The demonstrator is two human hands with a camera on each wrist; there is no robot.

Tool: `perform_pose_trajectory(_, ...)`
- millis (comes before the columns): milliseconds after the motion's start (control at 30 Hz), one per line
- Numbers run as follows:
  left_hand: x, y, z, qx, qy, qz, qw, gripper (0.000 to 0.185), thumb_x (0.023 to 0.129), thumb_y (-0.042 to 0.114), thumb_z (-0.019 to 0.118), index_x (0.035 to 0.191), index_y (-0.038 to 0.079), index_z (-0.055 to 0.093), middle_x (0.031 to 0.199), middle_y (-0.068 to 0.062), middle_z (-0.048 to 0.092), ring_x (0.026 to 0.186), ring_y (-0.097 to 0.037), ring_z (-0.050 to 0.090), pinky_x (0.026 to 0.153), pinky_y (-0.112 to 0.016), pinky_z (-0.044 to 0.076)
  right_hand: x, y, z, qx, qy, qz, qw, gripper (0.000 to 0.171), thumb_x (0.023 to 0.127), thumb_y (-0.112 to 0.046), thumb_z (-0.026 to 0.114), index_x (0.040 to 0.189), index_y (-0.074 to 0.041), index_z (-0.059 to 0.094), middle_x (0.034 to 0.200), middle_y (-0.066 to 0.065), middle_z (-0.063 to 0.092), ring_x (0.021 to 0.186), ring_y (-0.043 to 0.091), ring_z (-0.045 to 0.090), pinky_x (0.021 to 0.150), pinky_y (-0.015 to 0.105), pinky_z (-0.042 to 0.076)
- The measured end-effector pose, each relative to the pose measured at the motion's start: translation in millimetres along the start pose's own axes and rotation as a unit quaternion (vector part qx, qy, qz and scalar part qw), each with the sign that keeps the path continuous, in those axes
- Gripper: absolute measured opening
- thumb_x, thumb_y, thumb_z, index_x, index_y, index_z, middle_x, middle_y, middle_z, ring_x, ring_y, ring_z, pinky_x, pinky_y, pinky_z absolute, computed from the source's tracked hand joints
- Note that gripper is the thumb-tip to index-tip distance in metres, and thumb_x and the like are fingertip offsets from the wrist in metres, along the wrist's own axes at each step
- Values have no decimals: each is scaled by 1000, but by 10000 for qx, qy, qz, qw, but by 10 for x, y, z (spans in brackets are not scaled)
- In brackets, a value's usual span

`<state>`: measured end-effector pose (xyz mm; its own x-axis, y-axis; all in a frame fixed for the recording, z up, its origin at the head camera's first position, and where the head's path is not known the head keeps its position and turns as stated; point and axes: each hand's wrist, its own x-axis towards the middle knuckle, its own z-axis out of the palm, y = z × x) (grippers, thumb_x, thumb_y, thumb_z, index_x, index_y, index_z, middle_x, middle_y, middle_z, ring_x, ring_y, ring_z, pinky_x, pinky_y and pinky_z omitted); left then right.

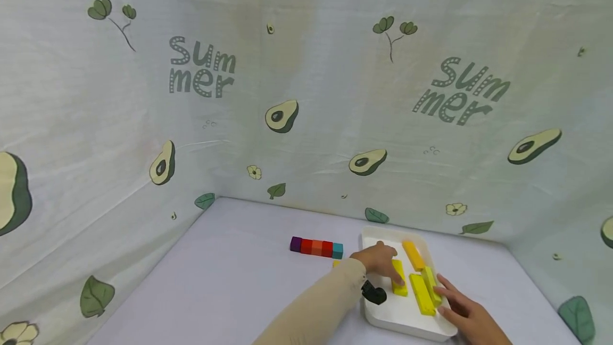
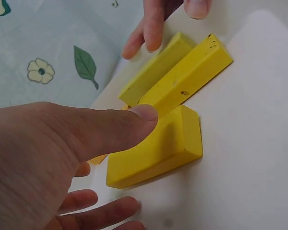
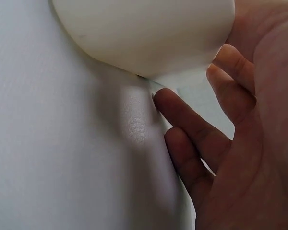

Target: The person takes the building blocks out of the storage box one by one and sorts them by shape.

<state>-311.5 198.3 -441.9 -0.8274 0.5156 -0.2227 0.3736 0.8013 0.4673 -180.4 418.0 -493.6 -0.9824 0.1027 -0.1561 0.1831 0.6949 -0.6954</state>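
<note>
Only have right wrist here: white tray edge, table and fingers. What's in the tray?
Observer: Head view shows the white tray holding three yellow bars and an orange bar.
Operator: Where's the left hand?
Observer: The left hand is over the tray, touching the leftmost yellow bar.
Operator: Anything outside the tray?
Observer: A row of coloured cubes lies on the table left of the tray, apart from it.

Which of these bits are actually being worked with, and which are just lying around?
In use:
left hand on a yellow block
right hand at the white tray
other yellow blocks

Lying about:
row of coloured cubes
avocado-print cloth
</note>
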Motion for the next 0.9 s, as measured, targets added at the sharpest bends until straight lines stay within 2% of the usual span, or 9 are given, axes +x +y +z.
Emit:
perform_pose_trajectory(200, 47, 37, 15, -26, 71, -131, 9999, 74, 75, 51, 85, 141, 38, 54, 131, 5, 49, 95, -14, 53, 92, -41, 50, 20, -23, -25, -209, 89, -253, 9994, 66, 93, -54, 64, 140, -8, 58, 160, 14, 26, 141, 49, 31, 103, 57, 43)
perform_pose_trajectory(300, 64, 57, 40, -14, 108, -184, 9998, 72, 75, 50, 85, 139, 38, 55, 128, 5, 50, 92, -14, 52, 89, -38, 51, 10, -25, -36, -227, 113, -235, 9994, 67, 93, -54, 65, 140, -8, 58, 160, 15, 26, 141, 49, 31, 103, 57, 42)
perform_pose_trajectory(500, 82, 74, 84, 213, 181, -35, 9996, 70, 75, 52, 85, 137, 36, 58, 130, 9, 50, 92, -11, 53, 89, -33, 51, -8, -20, -36, -166, 144, -148, 9996, 66, 92, -55, 66, 139, -9, 59, 161, 15, 26, 141, 49, 31, 103, 57, 43)
perform_pose_trajectory(567, 76, 69, 99, 267, 173, -76, 9995, 70, 74, 54, 84, 137, 37, 58, 130, 10, 50, 92, -11, 53, 89, -34, 51, -9, -17, -26, -147, 141, -154, 9997, 66, 92, -55, 66, 138, -9, 60, 160, 15, 26, 141, 49, 32, 103, 56, 43)
perform_pose_trajectory(733, 42, 67, 134, 416, 166, -140, 9989, 63, 74, 58, 83, 131, 38, 63, 120, 10, 54, 91, -12, 53, 84, -34, 51, -17, -17, 3, -127, 173, -196, 9996, 64, 92, -53, 66, 138, -8, 60, 160, 16, 27, 140, 49, 32, 103, 55, 44)
perform_pose_trajectory(900, 24, 98, 146, 751, 247, -172, 9967, 57, 74, 60, 82, 121, 32, 67, 109, 7, 54, 89, -12, 49, 77, -33, 50, -26, -29, 4, -164, 176, -211, 9995, 64, 93, -51, 66, 138, -7, 59, 160, 16, 27, 140, 48, 33, 103, 55, 43)
